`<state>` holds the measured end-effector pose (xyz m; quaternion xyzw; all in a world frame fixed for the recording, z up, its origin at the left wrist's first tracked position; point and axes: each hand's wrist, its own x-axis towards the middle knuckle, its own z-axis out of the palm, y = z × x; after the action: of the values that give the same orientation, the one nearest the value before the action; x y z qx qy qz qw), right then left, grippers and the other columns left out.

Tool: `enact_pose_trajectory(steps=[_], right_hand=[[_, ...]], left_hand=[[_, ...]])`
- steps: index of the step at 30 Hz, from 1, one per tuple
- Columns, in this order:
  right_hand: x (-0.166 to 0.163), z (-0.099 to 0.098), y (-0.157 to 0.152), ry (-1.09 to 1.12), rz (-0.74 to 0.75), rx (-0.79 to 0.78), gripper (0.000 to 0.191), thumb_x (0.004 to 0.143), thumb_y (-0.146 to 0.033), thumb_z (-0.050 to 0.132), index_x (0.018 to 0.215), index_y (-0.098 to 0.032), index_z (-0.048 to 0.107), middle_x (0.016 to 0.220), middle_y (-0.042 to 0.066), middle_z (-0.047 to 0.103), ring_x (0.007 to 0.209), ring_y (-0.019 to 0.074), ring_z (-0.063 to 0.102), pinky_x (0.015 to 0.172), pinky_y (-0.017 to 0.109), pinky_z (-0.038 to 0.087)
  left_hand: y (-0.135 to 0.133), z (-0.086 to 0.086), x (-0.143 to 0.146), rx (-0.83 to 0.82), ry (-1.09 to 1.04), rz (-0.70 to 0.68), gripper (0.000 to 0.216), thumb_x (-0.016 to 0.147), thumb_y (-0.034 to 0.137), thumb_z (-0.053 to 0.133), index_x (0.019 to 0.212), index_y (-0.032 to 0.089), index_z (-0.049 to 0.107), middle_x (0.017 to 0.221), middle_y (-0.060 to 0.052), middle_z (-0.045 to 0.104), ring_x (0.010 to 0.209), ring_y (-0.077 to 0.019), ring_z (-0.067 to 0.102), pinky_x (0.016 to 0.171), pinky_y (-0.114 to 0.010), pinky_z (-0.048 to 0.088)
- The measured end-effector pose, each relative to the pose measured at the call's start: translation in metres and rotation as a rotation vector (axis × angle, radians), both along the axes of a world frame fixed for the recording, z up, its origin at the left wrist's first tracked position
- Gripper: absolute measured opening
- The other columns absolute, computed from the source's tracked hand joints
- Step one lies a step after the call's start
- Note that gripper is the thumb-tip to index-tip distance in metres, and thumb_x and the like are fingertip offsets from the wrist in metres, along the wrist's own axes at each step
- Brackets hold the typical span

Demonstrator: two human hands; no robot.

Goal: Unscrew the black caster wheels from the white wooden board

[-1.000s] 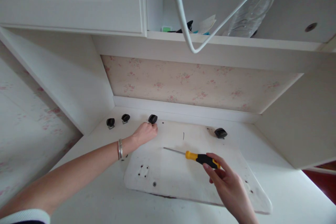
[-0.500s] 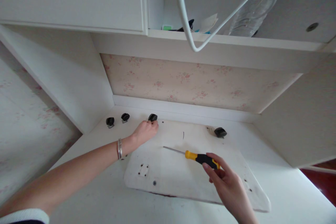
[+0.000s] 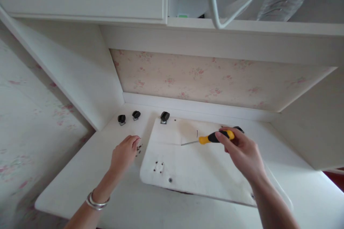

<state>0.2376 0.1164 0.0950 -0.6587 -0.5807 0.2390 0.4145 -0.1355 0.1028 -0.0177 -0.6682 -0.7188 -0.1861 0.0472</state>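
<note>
My right hand [image 3: 243,152] is closed around the black and yellow handle of a screwdriver [image 3: 215,137]. It holds the tool above the far part of a white board [image 3: 201,171], with the metal shaft pointing left. My left hand [image 3: 124,154] rests on the white desk left of the board. Its fingers are loosely bent and hold nothing, and the tips lie beside a few small black screws [image 3: 139,148]. A black caster [image 3: 165,116] stands at the board's far left corner. Another caster [image 3: 238,128] shows just behind my right hand.
Two more black casters [image 3: 122,118] [image 3: 136,115] stand on the desk [image 3: 88,182] near the back left. The board has screw holes [image 3: 159,166] near its front left. A shelf edge [image 3: 242,28] with a white wire frame [image 3: 215,7] hangs overhead.
My left hand has let go of the caster at the board's corner and drawn back to the screws. My right hand has lifted the screwdriver off the board and moved it farther away.
</note>
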Motion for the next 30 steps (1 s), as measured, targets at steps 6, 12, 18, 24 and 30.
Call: enact_pose_trajectory(steps=[6, 12, 18, 24, 30], right_hand=[[-0.056, 0.038, 0.038, -0.126, 0.057, 0.261, 0.043, 0.082, -0.059, 0.061, 0.091, -0.019, 0.070, 0.060, -0.001, 0.057, 0.053, 0.0126, 0.048, 0.054, 0.026, 0.036], [-0.115, 0.057, 0.067, -0.301, 0.223, 0.425, 0.034, 0.085, -0.052, 0.059, 0.084, -0.019, 0.066, 0.064, -0.002, 0.059, 0.057, 0.0113, 0.049, 0.059, 0.025, 0.035], [-0.160, 0.063, 0.099, -0.496, 0.352, 0.463, 0.027, 0.085, -0.047, 0.058, 0.077, -0.022, 0.061, 0.067, -0.001, 0.060, 0.059, 0.0128, 0.047, 0.059, 0.027, 0.033], [-0.189, 0.066, 0.120, -0.691, 0.415, 0.418, 0.025, 0.085, -0.045, 0.055, 0.076, -0.022, 0.060, 0.075, 0.003, 0.066, 0.065, 0.0158, 0.053, 0.059, 0.029, 0.032], [-0.208, 0.065, 0.128, -0.839, 0.416, 0.337, 0.025, 0.084, -0.044, 0.053, 0.084, -0.022, 0.065, 0.083, 0.006, 0.070, 0.071, 0.0189, 0.059, 0.059, 0.029, 0.034]], left_hand=[[-0.010, -0.044, -0.014, -0.133, -0.020, -0.011, 0.027, 0.099, 0.027, 0.039, 0.100, 0.023, 0.067, 0.099, -0.003, 0.071, 0.080, -0.0140, 0.067, 0.064, -0.021, 0.043], [0.000, -0.057, -0.010, -0.241, 0.009, -0.017, 0.029, 0.098, 0.024, 0.040, 0.102, 0.022, 0.068, 0.099, -0.006, 0.071, 0.081, -0.0160, 0.069, 0.064, -0.023, 0.045], [0.001, -0.058, -0.011, -0.234, -0.025, -0.003, 0.033, 0.099, 0.025, 0.036, 0.110, 0.025, 0.067, 0.107, -0.006, 0.071, 0.083, -0.0186, 0.070, 0.067, -0.026, 0.049], [-0.024, -0.062, -0.003, -0.135, -0.489, -0.033, 0.042, 0.100, 0.038, 0.031, 0.122, 0.020, 0.062, 0.124, -0.009, 0.068, 0.111, -0.0225, 0.065, 0.096, -0.035, 0.048], [-0.060, -0.069, 0.009, -0.192, -0.878, -0.034, 0.044, 0.097, 0.048, 0.036, 0.119, 0.020, 0.062, 0.115, -0.009, 0.071, 0.104, -0.0229, 0.068, 0.090, -0.034, 0.051]])
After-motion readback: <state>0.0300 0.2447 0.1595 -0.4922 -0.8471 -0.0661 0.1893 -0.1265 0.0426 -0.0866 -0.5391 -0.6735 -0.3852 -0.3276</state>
